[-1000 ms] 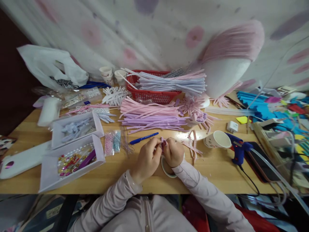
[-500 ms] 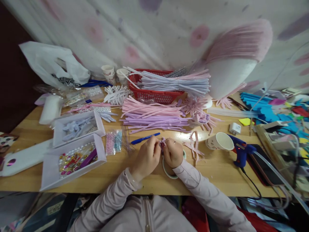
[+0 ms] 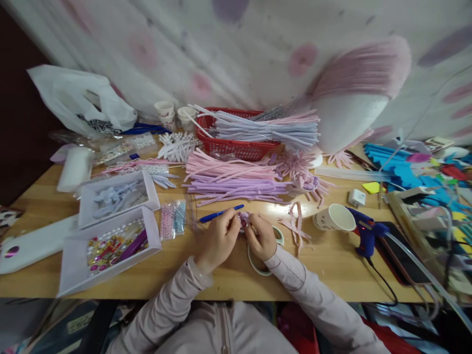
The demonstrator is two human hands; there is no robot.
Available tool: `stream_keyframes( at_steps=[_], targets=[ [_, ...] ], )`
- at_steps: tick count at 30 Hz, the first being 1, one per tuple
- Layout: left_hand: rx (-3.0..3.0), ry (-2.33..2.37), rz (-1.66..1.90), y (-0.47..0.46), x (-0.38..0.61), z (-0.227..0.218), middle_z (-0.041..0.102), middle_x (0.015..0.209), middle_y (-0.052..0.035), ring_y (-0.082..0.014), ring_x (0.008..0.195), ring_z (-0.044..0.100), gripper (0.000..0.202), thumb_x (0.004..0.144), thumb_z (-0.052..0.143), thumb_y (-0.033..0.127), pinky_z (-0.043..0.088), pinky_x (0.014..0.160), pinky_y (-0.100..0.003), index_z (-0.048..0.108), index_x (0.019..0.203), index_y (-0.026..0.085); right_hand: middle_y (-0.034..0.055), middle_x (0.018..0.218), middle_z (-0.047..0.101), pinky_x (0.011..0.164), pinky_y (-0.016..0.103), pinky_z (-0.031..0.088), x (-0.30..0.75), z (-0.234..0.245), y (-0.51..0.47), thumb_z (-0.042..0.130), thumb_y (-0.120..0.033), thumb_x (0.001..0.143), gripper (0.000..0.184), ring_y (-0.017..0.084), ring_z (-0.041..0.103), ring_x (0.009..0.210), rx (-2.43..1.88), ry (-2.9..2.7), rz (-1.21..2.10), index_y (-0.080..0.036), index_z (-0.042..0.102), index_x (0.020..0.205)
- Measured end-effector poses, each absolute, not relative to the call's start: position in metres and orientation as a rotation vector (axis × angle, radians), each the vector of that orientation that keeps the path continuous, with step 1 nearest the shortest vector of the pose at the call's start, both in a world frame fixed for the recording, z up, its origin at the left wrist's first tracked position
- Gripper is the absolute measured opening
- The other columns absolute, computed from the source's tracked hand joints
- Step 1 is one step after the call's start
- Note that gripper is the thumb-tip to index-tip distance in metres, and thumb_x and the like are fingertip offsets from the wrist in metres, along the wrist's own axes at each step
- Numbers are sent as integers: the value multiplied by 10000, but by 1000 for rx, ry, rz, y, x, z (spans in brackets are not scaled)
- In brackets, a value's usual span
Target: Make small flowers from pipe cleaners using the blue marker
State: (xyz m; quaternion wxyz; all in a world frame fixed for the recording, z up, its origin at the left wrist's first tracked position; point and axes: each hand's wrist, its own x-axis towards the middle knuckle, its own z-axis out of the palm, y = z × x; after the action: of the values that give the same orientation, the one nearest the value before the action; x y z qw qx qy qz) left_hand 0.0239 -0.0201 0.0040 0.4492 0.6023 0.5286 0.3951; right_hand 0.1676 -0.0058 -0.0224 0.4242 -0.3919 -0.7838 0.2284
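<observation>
Between my two hands is a small purple fuzzy piece (image 3: 244, 219) with a dark, shiny pink spot on it, perhaps a gem; its exact shape is too small to tell. My left hand (image 3: 220, 240) pinches it from the left with thumb and forefinger. From the right, the fingers of my right hand (image 3: 262, 238) close on the same piece. A roll of tape (image 3: 279, 236) lies on the table, partly hidden under my right hand. Beyond my left hand rests a blue pen (image 3: 221, 213). Pink fuzzy strips (image 3: 296, 227) lie to the right of my right hand.
Pink pipe cleaners (image 3: 228, 166) and purple pipe cleaners (image 3: 236, 189) lie before a red basket (image 3: 236, 148). On the left stand a white box of gems (image 3: 70, 273) and bead packets (image 3: 173, 220). A paper cup (image 3: 337, 219), blue glue gun (image 3: 368, 231) and phone (image 3: 409, 258) are at right.
My hands have shifted slightly left and drawn a little apart at the fingertips, so more of the small purple piece shows. The view has tilted slightly.
</observation>
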Motion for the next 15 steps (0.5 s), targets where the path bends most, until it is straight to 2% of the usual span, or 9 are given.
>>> stream_keyframes(
  at_steps=[3, 7, 10, 12, 15],
  targets=[
    [1443, 1253, 968, -18, 22, 4, 420, 565, 58, -102, 532, 438, 273, 918, 399, 319, 343, 536, -218, 385, 673, 200, -12, 605, 431, 540, 272, 310, 171, -22, -3, 421, -230, 910, 231, 139, 397, 552, -952, -1965, 627, -213, 410, 681],
    [1298, 1111, 1018, -15, 14, 5, 520, 629, 27, -117, 619, 519, 285, 922, 387, 350, 428, 628, -229, 466, 705, 183, -19, 600, 440, 535, 261, 320, 171, -17, -1, 414, -339, 942, 298, 126, 401, 545, -959, -1760, 1065, -199, 457, 682],
    [1196, 1038, 1043, -14, 8, 3, 626, 794, -12, -140, 716, 591, 162, 898, 420, 291, 490, 707, -264, 535, 910, 178, -35, 552, 392, 533, 262, 317, 169, -15, -2, 383, -437, 948, 395, 119, 370, 524, -965, -1550, 1299, -200, 410, 634],
    [1276, 1042, 1044, -14, 5, 1, 655, 966, -46, -163, 845, 621, 235, 855, 482, 222, 503, 775, -284, 539, 1081, 187, -37, 543, 383, 538, 264, 315, 169, -15, -3, 389, -471, 940, 424, 117, 366, 524, -967, -1530, 1341, -198, 405, 616],
    [1540, 1141, 1035, -15, 5, -2, 660, 1065, -79, -195, 983, 610, 257, 836, 522, 179, 480, 867, -306, 618, 1074, 187, -35, 538, 388, 523, 262, 302, 171, -14, -1, 430, -478, 923, 441, 111, 364, 513, -976, -1587, 1330, -194, 405, 586]
  ],
)
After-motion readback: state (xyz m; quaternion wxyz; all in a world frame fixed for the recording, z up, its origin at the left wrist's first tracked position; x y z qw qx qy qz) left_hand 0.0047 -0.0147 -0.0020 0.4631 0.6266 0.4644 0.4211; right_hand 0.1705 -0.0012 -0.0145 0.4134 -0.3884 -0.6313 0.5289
